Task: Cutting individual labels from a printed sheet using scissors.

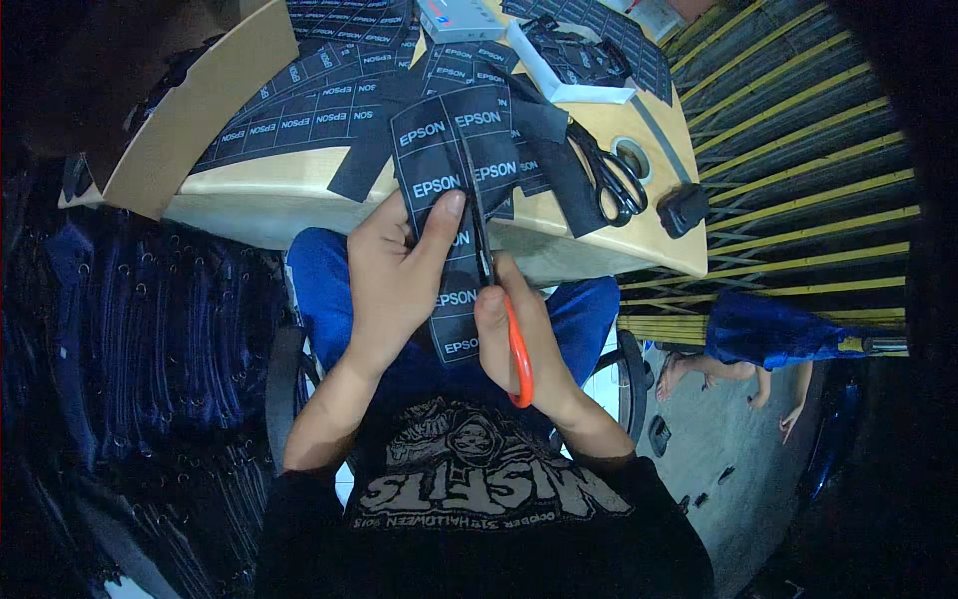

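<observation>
My left hand [394, 270] grips a black sheet of fabric-like material [419, 155] printed with rows of white lettering in ruled boxes, its thumb flat on the front. The sheet is held up over my lap, just off the table's near edge. My right hand [519, 339] is closed round a pair of scissors [520, 364] with orange handles. Their dark blades point away from me and lie in a lengthwise slit between two columns of the sheet. The sheet's far end is split into two strips there. My right fingers partly hide the handles.
The wooden table [654, 250] carries more printed black sheets [289, 125], black-handled scissors [611, 185], a tape roll [631, 155], a small black object [683, 210] and a white box [589, 93] of black pieces. Cardboard [205, 110] stands left; dark straps [150, 329] hang below. Another person [763, 334] is at right.
</observation>
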The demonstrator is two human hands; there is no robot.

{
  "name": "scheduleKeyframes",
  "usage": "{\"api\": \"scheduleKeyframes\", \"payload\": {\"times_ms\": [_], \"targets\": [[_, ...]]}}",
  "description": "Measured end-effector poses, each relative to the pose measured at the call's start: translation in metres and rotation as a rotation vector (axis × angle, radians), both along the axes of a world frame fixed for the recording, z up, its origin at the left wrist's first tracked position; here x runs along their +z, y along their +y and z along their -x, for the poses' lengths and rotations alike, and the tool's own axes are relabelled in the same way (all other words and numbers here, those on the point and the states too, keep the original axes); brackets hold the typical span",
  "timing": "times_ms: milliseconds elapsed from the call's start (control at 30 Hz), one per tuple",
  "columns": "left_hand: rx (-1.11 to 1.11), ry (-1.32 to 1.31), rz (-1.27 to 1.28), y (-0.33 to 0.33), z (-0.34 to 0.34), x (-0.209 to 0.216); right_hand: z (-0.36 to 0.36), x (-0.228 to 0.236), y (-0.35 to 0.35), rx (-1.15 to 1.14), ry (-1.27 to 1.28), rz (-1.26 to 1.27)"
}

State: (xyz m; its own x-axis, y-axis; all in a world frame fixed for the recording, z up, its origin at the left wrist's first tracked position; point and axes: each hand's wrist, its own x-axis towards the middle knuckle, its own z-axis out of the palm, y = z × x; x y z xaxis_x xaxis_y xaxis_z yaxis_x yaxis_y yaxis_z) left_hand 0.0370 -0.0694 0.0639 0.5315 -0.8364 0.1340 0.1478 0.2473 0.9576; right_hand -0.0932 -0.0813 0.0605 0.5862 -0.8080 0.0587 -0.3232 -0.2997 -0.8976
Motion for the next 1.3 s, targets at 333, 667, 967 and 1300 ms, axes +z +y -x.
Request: {"api": "scheduleKeyframes", "payload": {"times_ms": [333, 667, 967, 1300], "targets": [[-0.026, -0.015, -0.027, 0.0002, -0.0010, 0.0016, 0.0015, 0.0025, -0.0030, 0.024, -0.025, 0.012], [-0.010, -0.019, -0.012, 0.0050, -0.0015, 0.0044, -0.0003, 0.0033, -0.0042, 0.022, -0.065, 0.020], [-0.018, 0.001, 0.012, 0.0057, -0.0017, 0.0028, -0.0012, -0.0008, -0.0040, 0.010, -0.071, 0.013], [-0.013, 0.002, 0.028, 0.0035, -0.0025, -0.0011, -0.0033, 0.0009, -0.0045, -0.022, -0.059, 0.047]]}}
